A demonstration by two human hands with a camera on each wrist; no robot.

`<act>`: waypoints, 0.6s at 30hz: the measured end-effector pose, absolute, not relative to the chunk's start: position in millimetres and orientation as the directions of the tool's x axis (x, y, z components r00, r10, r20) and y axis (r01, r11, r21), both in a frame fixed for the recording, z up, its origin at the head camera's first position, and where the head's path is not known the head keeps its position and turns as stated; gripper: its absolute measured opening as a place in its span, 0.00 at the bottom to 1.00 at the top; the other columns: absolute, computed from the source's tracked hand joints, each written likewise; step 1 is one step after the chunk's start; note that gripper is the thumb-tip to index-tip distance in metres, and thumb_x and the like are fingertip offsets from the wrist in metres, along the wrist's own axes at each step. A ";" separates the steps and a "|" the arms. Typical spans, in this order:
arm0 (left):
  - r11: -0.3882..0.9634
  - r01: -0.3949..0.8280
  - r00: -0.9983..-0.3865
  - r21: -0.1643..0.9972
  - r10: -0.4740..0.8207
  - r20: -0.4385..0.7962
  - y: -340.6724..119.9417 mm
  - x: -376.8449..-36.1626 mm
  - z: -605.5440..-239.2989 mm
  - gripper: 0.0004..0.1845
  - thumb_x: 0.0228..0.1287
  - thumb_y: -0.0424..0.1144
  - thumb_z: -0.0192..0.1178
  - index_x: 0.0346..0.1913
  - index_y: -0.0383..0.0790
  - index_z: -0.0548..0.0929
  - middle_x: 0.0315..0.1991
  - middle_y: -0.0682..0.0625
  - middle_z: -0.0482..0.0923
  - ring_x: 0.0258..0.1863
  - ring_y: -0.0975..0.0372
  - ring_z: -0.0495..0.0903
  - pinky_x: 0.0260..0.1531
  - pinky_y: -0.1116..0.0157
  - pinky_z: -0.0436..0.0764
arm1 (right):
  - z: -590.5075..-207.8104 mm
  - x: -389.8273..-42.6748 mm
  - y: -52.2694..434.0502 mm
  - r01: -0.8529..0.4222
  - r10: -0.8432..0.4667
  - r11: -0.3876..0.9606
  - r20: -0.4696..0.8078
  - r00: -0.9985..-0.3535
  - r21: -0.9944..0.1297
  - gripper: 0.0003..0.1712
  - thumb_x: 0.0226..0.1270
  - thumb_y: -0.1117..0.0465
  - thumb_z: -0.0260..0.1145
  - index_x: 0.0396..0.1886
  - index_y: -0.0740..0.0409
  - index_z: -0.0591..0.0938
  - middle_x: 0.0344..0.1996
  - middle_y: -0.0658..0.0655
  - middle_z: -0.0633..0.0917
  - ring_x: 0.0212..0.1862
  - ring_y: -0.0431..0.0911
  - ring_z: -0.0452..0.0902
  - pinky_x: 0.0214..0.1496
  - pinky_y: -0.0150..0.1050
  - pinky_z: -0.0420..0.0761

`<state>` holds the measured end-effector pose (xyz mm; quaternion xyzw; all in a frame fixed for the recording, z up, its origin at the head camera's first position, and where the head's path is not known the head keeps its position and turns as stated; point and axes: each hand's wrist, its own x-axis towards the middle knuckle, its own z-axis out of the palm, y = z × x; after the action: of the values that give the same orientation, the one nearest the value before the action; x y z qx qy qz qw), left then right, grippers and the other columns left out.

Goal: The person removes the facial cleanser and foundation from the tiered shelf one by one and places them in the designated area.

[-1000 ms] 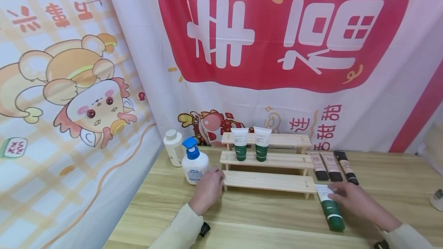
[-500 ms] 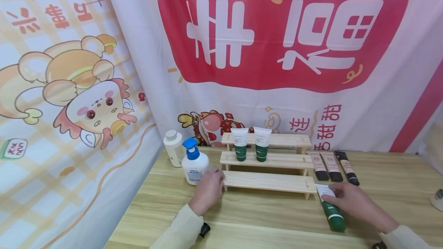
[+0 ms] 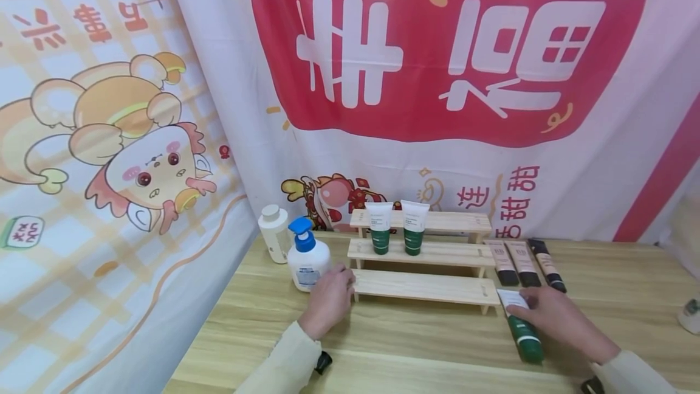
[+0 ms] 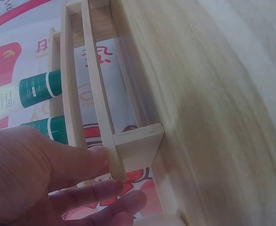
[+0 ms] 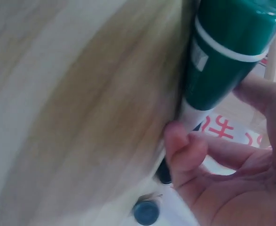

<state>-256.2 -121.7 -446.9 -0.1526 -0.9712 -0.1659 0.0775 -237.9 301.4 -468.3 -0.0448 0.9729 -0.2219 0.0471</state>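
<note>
A green and white tube lies on the wooden table, right of a stepped wooden shelf. My right hand grips the tube's white end; in the right wrist view the thumb and the fingers close on either side of the tube. My left hand rests against the left end of the shelf's lowest step, and its fairly straight fingers touch the end board of the shelf. Two more green and white tubes stand on the middle step.
A blue-capped pump bottle and a white bottle stand just left of the shelf. Three brown and dark tubes lie side by side right of it. A printed cloth backdrop hangs behind. A small white object sits at the table's right edge.
My right hand has closed more around the lying tube and shifted it slightly toward the shelf. My left hand has stayed at the shelf's end.
</note>
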 end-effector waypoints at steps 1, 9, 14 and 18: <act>0.899 0.321 -0.942 0.298 0.270 0.199 -122.0 -256.2 -446.4 0.06 0.58 0.33 0.64 0.39 0.39 0.84 0.34 0.51 0.74 0.30 0.62 0.73 0.31 0.64 0.76 | -466.0 -237.4 300.2 -0.073 -0.112 0.899 -0.065 -0.992 -0.433 0.38 0.58 0.38 0.65 0.46 0.72 0.80 0.32 0.60 0.83 0.34 0.51 0.78 0.37 0.52 0.78; 0.902 0.307 -0.948 0.302 0.261 0.183 -122.1 -256.1 -445.6 0.06 0.59 0.33 0.64 0.39 0.40 0.83 0.34 0.51 0.74 0.30 0.62 0.73 0.31 0.64 0.76 | -434.1 -233.7 273.8 -0.216 -0.130 0.870 0.216 -0.968 -0.444 0.35 0.67 0.40 0.57 0.50 0.70 0.79 0.39 0.63 0.78 0.36 0.53 0.75 0.33 0.47 0.75; 0.898 0.317 -0.944 0.306 0.266 0.196 -122.4 -255.9 -445.2 0.06 0.58 0.33 0.65 0.39 0.39 0.84 0.34 0.51 0.74 0.30 0.61 0.74 0.31 0.64 0.77 | -414.6 -244.5 248.6 -0.461 -0.226 0.777 0.495 -0.839 -0.428 0.23 0.63 0.53 0.67 0.54 0.59 0.78 0.41 0.56 0.78 0.37 0.47 0.75 0.31 0.39 0.77; 0.899 0.314 -0.945 0.306 0.263 0.196 -121.6 -255.0 -445.4 0.06 0.58 0.33 0.65 0.39 0.39 0.84 0.34 0.52 0.74 0.30 0.62 0.73 0.31 0.64 0.77 | -396.4 -257.4 223.8 -0.557 -0.275 0.715 0.563 -0.780 -0.423 0.28 0.61 0.53 0.69 0.59 0.54 0.74 0.46 0.53 0.79 0.42 0.46 0.77 0.37 0.44 0.80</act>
<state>-255.0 -121.6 -445.4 -0.1484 -0.9715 -0.1690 0.0753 -257.4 223.8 -396.4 -0.2323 0.8950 -0.2979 -0.2372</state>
